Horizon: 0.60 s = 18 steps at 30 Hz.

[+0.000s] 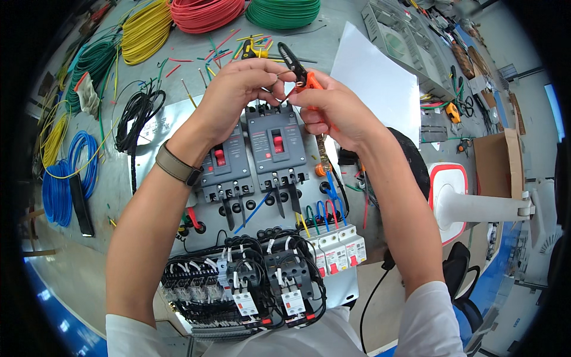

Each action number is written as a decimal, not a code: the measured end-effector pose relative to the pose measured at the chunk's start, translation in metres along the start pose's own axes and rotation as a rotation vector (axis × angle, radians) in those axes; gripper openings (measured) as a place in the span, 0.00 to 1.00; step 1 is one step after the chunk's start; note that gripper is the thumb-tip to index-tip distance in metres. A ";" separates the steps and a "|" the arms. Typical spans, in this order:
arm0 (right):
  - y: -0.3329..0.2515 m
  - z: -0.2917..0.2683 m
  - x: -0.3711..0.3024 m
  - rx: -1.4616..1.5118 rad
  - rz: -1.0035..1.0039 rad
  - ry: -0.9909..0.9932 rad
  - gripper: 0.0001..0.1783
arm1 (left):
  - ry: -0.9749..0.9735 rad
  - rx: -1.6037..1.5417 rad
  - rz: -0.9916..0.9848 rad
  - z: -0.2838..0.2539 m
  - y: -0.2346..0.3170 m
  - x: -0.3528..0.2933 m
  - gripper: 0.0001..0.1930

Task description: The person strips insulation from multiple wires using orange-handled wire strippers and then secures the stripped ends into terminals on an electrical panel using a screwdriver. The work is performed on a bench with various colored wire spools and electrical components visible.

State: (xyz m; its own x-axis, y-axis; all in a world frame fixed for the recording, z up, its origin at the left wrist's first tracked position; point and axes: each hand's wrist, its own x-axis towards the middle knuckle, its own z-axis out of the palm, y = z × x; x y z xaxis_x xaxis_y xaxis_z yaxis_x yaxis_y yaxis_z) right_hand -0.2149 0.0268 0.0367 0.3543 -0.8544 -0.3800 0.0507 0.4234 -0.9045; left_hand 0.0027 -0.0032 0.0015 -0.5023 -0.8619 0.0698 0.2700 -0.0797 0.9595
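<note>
Left hand [241, 89] pinching thin wire [286, 72] | right hand [342, 113] gripping orange-handled pliers [311, 81] | grey tabletop [342, 13] | beige floor [74, 276]

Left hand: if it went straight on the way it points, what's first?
The left hand would probably meet the black-headed, orange-handled pliers held in the right hand, though depth is unclear.

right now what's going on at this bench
A person is working over two grey circuit breakers. Their right hand holds an orange-handled hand tool; their left hand is raised close beside its black head. Whatever the left fingertips may be pinching is too small to tell. A red wire coil lies beyond.
</note>
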 end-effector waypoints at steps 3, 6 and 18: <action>-0.002 0.000 0.004 -0.013 0.007 0.026 0.14 | -0.014 0.004 -0.005 -0.001 0.000 0.000 0.16; -0.001 0.000 0.006 -0.051 -0.010 0.016 0.10 | -0.019 0.005 -0.011 -0.001 0.000 0.000 0.16; 0.006 -0.010 0.004 0.182 -0.045 -0.083 0.19 | -0.015 0.017 -0.004 0.000 0.000 0.001 0.15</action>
State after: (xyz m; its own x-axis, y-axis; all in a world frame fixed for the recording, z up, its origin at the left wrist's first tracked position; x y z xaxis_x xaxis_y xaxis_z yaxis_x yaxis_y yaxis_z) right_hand -0.2228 0.0226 0.0275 0.4233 -0.8493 -0.3156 0.2334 0.4388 -0.8678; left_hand 0.0023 -0.0037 0.0019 -0.5159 -0.8538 0.0701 0.2544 -0.0746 0.9642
